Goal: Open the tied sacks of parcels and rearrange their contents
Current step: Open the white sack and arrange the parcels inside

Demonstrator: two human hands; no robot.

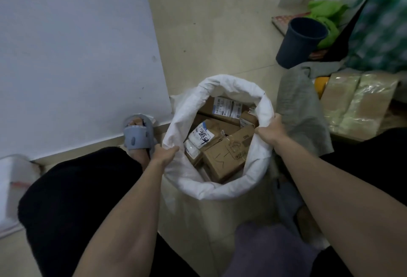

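Sack [217,188] stands upright on the floor [209,23] between the person's knees, beside the wall [77,45]; mouth already untied and rolled open into a wide ring. Rim is gripped on both sides: left hand [164,155] is clenched on the near-left edge of the cloth, right hand [272,130] is clenched on the right edge, fingers curled over into the opening. Inside, cardboard boxes [226,155] are seen packed close and at odd angles, several with white labels [228,106] uppermost; how deep the stack goes cannot be told. Sack cloth is judged soft, woven, limp, giving no support of its own; shape is kept only by the load and the two grips. Filled like this it is judged heavy and likely to slump or tip if one side is let go. Best hold is judged to be the doubled rim, bunched for purchase, not the slack wall. Boxes are judged stiff and light to middling, best taken by opposite edges, top ones first, since wedged corners may snag the cloth. Noted nearby: a dark bin [300,42] to the right, wrapped bundles [356,100] beyond the right hand, a slipper [137,135] by the wall.
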